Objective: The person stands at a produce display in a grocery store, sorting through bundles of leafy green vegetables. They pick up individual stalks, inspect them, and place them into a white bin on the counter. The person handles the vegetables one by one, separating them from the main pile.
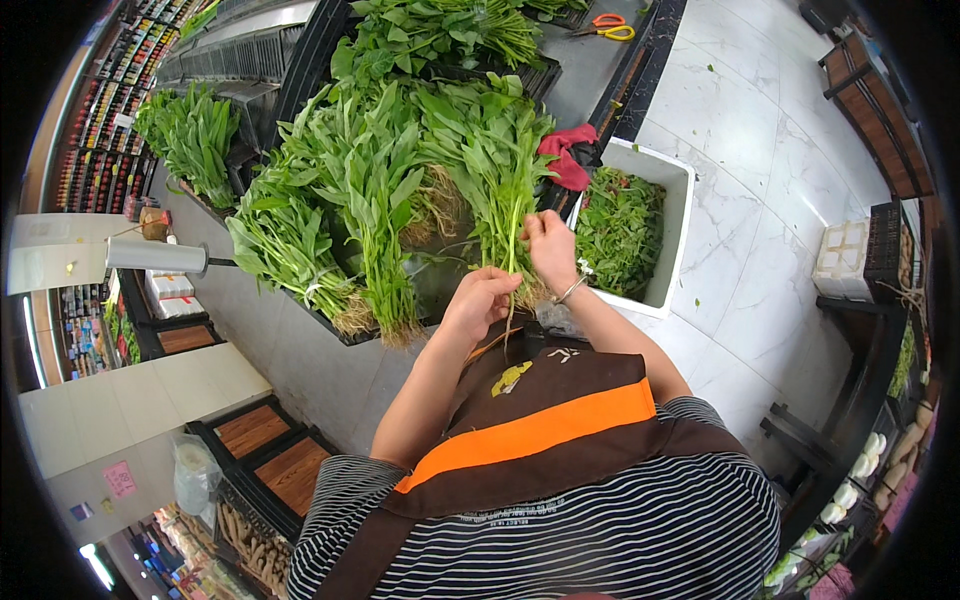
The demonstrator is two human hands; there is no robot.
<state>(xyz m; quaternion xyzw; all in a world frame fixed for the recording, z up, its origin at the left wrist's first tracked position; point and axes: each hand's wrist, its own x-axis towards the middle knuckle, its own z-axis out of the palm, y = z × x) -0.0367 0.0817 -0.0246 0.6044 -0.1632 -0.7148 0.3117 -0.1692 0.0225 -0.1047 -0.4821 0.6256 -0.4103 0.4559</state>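
My left hand [480, 300] pinches the lower part of a leafy green stem [512, 247], whose thin root end hangs down towards my apron. My right hand [550, 251] is just to the right and a little higher, its fingers curled at the stems; whether it grips one is not clear. Behind both hands lies a bunch of leafy greens [487, 165] with pale roots by my right wrist. Further bunches with roots, one in the middle [382, 217] and a tied one at the left [300, 247], lie on the dark display counter.
A white foam box [679, 247] full of loose leaves stands on the floor at the right. A red cloth [570, 157] lies on the counter's edge. Scissors [611, 28] with orange and yellow handles lie further back. A plastic bag roll [196, 465] is at the lower left.
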